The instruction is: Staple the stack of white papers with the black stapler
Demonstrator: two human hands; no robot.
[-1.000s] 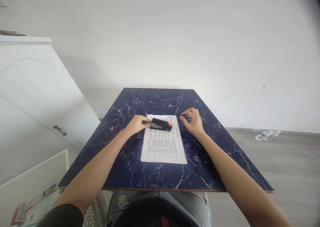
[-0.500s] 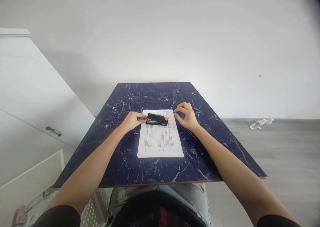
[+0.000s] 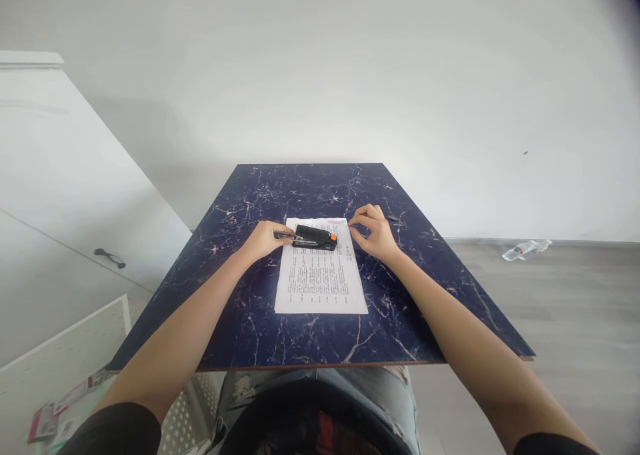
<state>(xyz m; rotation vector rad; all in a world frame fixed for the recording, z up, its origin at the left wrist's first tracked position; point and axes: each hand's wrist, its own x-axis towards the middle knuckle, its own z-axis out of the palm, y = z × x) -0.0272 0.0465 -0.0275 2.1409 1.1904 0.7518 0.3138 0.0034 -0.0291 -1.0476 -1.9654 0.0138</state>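
A black stapler (image 3: 314, 237) with an orange tab lies across the upper part of a printed paper stack (image 3: 320, 281). My left hand (image 3: 267, 238) is closed on the stapler's left end, where metal parts show between thumb and fingers. At the stack's upper right corner, my right hand (image 3: 373, 231) pinches the paper edge between thumb and forefinger, its other fingers curled above. Handwriting runs along the sheets' right side. The stack rests flat on a dark blue marble-patterned table (image 3: 240, 335).
A small dark piece (image 3: 393, 219) lies on the table just beyond my right hand. A white cabinet (image 3: 60, 175) stands at the left, above a white perforated basket (image 3: 187, 421) holding packages. Clear plastic packaging (image 3: 525, 249) is on the floor at the right, by the wall.
Both hands keep their grips, and the stapler and paper stay nearly in place. The whole view has shifted very slightly.
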